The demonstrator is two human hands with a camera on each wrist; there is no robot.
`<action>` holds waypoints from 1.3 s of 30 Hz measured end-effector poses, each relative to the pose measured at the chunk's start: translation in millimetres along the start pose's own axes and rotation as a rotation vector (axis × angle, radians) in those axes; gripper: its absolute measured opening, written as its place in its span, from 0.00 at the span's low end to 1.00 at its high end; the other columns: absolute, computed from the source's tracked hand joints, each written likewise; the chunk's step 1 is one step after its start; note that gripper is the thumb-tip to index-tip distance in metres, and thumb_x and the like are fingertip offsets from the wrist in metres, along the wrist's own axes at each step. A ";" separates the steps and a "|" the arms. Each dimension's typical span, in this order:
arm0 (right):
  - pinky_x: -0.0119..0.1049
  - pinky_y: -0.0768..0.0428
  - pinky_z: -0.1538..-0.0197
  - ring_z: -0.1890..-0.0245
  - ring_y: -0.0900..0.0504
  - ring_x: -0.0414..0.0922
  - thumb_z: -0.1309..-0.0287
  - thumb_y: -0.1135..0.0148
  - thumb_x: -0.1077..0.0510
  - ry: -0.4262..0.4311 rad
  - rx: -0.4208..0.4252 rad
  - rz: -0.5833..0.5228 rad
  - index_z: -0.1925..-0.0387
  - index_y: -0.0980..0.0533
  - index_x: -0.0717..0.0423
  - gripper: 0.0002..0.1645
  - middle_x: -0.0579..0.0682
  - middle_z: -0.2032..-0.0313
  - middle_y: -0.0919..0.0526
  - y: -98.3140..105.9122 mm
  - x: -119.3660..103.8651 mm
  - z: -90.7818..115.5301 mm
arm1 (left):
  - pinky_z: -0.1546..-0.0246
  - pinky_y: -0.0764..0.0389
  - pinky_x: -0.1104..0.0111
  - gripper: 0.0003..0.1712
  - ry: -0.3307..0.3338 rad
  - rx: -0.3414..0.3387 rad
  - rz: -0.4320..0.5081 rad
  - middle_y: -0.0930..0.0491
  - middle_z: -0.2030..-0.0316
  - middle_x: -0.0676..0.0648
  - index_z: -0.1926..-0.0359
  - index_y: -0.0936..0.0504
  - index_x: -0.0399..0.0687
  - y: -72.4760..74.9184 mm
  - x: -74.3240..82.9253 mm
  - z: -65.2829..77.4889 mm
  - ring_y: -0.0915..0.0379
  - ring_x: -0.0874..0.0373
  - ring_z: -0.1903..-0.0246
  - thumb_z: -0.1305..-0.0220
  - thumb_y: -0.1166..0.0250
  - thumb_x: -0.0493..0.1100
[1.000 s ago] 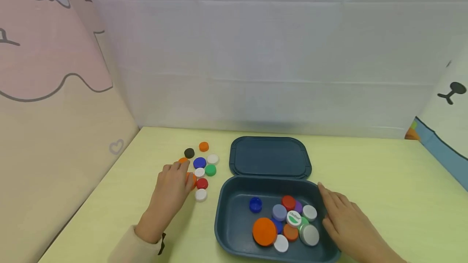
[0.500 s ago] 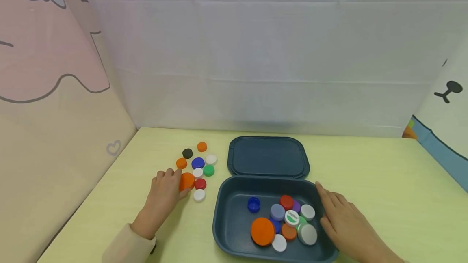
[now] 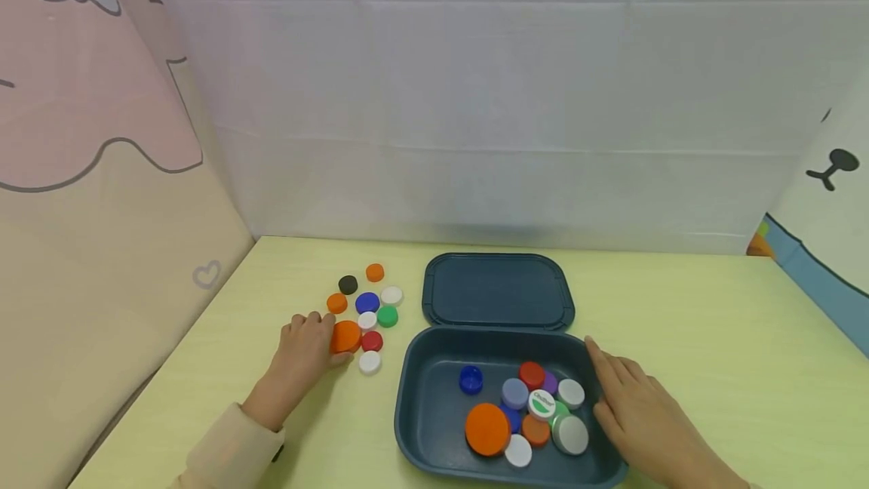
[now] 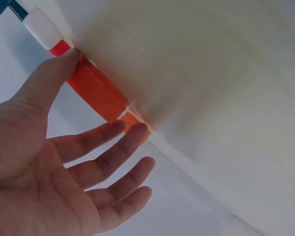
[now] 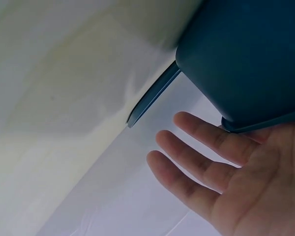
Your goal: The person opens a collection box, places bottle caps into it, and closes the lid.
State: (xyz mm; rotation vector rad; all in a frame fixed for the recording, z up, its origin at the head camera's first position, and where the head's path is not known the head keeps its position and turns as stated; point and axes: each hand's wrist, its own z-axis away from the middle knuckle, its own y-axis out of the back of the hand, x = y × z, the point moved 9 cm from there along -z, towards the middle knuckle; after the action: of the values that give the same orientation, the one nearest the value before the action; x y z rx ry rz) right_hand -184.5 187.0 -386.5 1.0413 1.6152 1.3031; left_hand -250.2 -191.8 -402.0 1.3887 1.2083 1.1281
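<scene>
In the head view my left hand [image 3: 303, 353] is at the large orange bottle cap [image 3: 347, 336] on the table. Its thumb and index finger are at opposite sides of the cap, pinching it, as the left wrist view shows with the orange cap [image 4: 96, 93]; the other fingers are spread. My right hand [image 3: 641, 413] rests with extended fingers on the right rim of the dark blue tub [image 3: 424, 417]. In the tub lie several caps, among them a large orange cap [image 3: 487, 429] and a blue cap [image 3: 471, 379]. The right wrist view shows loose fingers beside the tub wall [image 5: 246, 64].
Around the left hand lie a red cap [image 3: 371, 341], a white cap [image 3: 370, 362], a green cap [image 3: 387, 316], a blue cap [image 3: 367, 302], a black cap [image 3: 348, 284] and other small caps. Behind the tub lies its flat dark blue lid [image 3: 498, 290].
My left hand has shifted left and down, uncovering the large orange cap and a smaller orange one, and now spans the large cap. The right hand stays on the tub rim.
</scene>
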 end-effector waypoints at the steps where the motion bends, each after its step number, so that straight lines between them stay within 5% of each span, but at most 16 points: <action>1: 0.53 0.27 0.50 0.46 0.29 0.54 0.45 0.44 0.53 -0.002 -0.005 -0.002 0.33 0.46 0.60 0.40 0.57 0.43 0.28 -0.4 0.2 -0.2 | 0.64 0.29 0.54 0.32 -0.004 0.001 0.005 0.29 0.72 0.42 0.62 0.26 0.35 0.0 0.0 -0.2 0.34 0.44 0.67 0.59 0.27 0.55; 14: 0.54 0.27 0.50 0.47 0.28 0.54 0.46 0.44 0.54 -0.028 -0.012 -0.011 0.35 0.44 0.60 0.38 0.56 0.44 0.27 1.1 0.1 -0.6 | 0.68 0.29 0.56 0.32 0.000 -0.006 0.022 0.28 0.73 0.41 0.62 0.28 0.32 5.2 -2.1 0.4 0.35 0.47 0.72 0.56 0.29 0.55; 22: 0.54 0.28 0.49 0.47 0.28 0.53 0.45 0.45 0.55 -0.041 -0.021 -0.018 0.34 0.44 0.60 0.38 0.56 0.45 0.27 2.2 -1.2 -1.4 | 0.67 0.28 0.53 0.34 -0.001 0.097 0.027 0.27 0.73 0.39 0.60 0.28 0.30 24.4 -1.0 2.6 0.33 0.44 0.72 0.57 0.29 0.54; 32: 0.54 0.28 0.48 0.47 0.28 0.53 0.45 0.45 0.55 -0.041 -0.021 -0.016 0.35 0.44 0.60 0.38 0.55 0.45 0.27 1.6 -1.0 -2.1 | 0.63 0.31 0.54 0.35 -0.086 0.162 0.070 0.25 0.66 0.40 0.58 0.28 0.35 55.8 38.3 8.3 0.33 0.45 0.67 0.58 0.28 0.56; 39: 0.54 0.28 0.48 0.47 0.29 0.53 0.45 0.45 0.54 -0.052 -0.027 -0.021 0.35 0.44 0.60 0.38 0.56 0.45 0.27 2.0 -0.9 -2.1 | 0.65 0.30 0.57 0.33 -0.210 0.274 0.033 0.26 0.69 0.43 0.63 0.29 0.39 76.2 76.2 18.4 0.31 0.44 0.65 0.62 0.26 0.56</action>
State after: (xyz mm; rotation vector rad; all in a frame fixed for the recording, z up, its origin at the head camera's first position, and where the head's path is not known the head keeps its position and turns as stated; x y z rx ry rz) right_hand -185.9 185.7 -384.1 1.0311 1.5622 1.2704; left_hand -215.8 -122.7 -324.7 1.6932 1.2224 0.8353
